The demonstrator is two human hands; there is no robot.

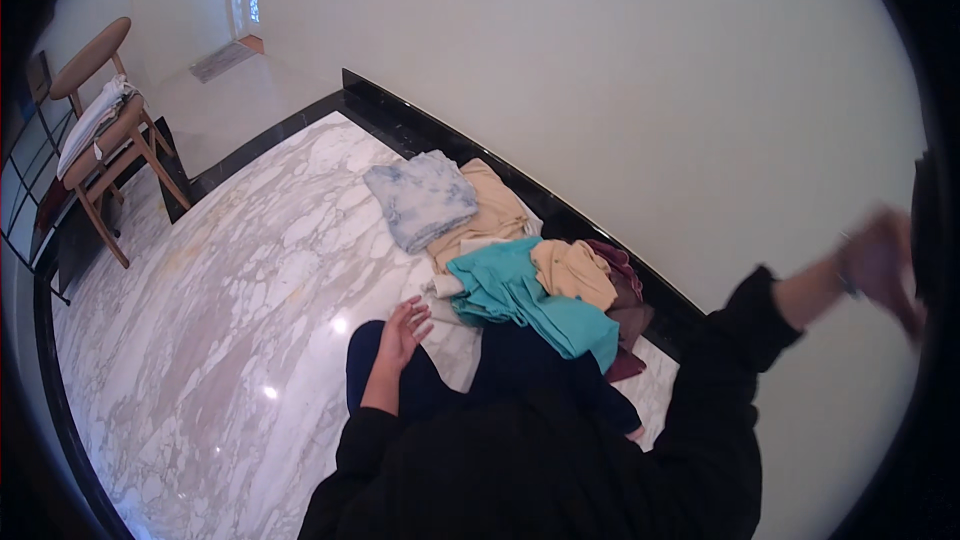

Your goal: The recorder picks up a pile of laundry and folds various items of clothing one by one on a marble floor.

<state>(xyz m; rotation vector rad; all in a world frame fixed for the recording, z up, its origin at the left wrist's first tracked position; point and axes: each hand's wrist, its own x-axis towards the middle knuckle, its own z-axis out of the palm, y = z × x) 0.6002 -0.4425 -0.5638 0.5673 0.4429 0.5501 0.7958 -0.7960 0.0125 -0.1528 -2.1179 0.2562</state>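
Note:
My left hand (403, 332) rests above my knee, palm partly turned up, fingers apart with nothing in them. Just beyond it lies a pile of clothes on the marble floor. A teal garment (535, 290) is spread loosely at the near side, with a crumpled peach garment (578, 273) on it. Maroon cloth (630, 325) shows beneath and beside these. Farther off, a folded pale blue mottled garment (425, 202) lies on beige cloth (497, 202). My right hand (885, 260) is stretched far right, smeared by motion, beside a dark thing (924, 230) at the picture's edge that I cannot make out.
A pale wall (640, 90) with a black skirting (440, 127) runs behind the pile. At the far left stands a wooden chair (115, 130) with white cloth (95, 120) on its seat, beside a thin black metal frame (30, 190). Marble floor (240, 310) extends to my left.

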